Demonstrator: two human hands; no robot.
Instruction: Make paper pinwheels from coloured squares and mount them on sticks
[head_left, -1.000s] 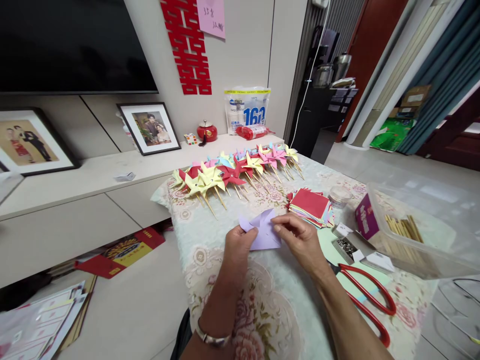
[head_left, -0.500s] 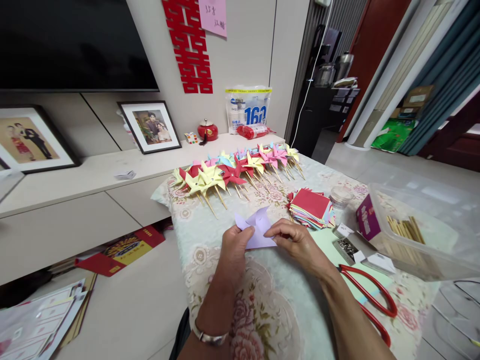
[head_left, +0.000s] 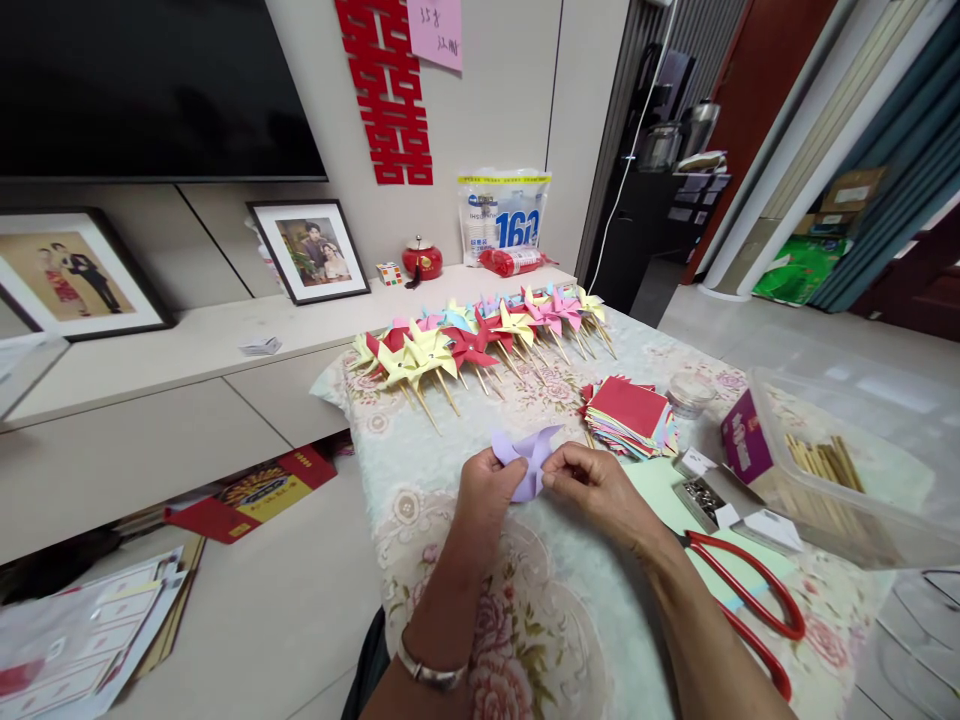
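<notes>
A lilac paper square [head_left: 527,457], cut and partly folded into a pinwheel shape, is held between both my hands above the table. My left hand [head_left: 486,492] pinches its left side with closed fingers. My right hand [head_left: 596,487] pinches the paper's middle from the right, fingers curled together. Beyond my hands lies a row of finished paper pinwheels [head_left: 480,333] on wooden sticks, in yellow, red, pink and blue. A stack of coloured paper squares [head_left: 628,412] with a red one on top sits just right of my hands.
The table wears a floral cloth [head_left: 525,620]. Red-handled scissors [head_left: 739,600] lie at the right, beside a small box of metal pins [head_left: 697,497] and a clear plastic tub [head_left: 840,470] holding wooden sticks. A low cabinet with framed photos [head_left: 311,250] stands behind.
The paper's flaps have been folded inward, so the flat lilac sheet now looks like a compact pinwheel. Both hands have closed in together on its middle.
</notes>
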